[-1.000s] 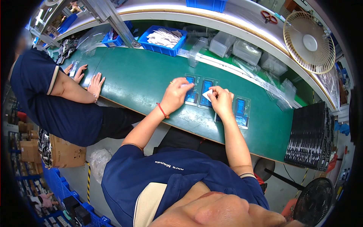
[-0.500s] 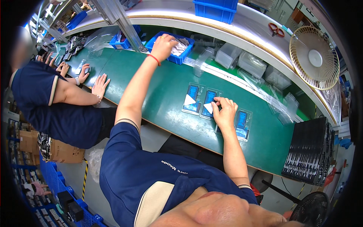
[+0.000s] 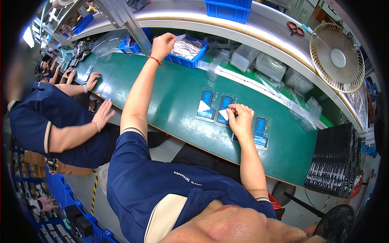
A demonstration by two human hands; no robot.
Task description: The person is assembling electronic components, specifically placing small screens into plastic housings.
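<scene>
My left hand [image 3: 163,46] is at the left rim of a blue bin [image 3: 189,61], its fingers pinching a thin white slip [image 3: 180,37]. More white slips [image 3: 187,49] fill the bin. On the green table [image 3: 170,95], several transparent plastic blister trays with blue-and-black flat inserts lie in a row. A white triangular piece [image 3: 204,106] rests on the left tray [image 3: 206,116]. My right hand [image 3: 242,120] is over the middle tray [image 3: 223,122], thumb and finger closed at another white triangular piece [image 3: 224,115]. The right tray [image 3: 260,131] shows no white piece. My right hand partly hides another tray.
A tall stack of black trays [image 3: 333,160] stands at the table's right end. Transparent plastic boxes [image 3: 270,68] line the back under a shelf with a fan [image 3: 337,58], red-handled scissors [image 3: 295,29] and a blue bin [image 3: 228,11]. A co-worker [image 3: 60,121] is at my left.
My left hand has moved left from above the bin and now shows a white slip. My right hand stays in place. The co-worker's near hand has lifted off the table and moved nearer.
</scene>
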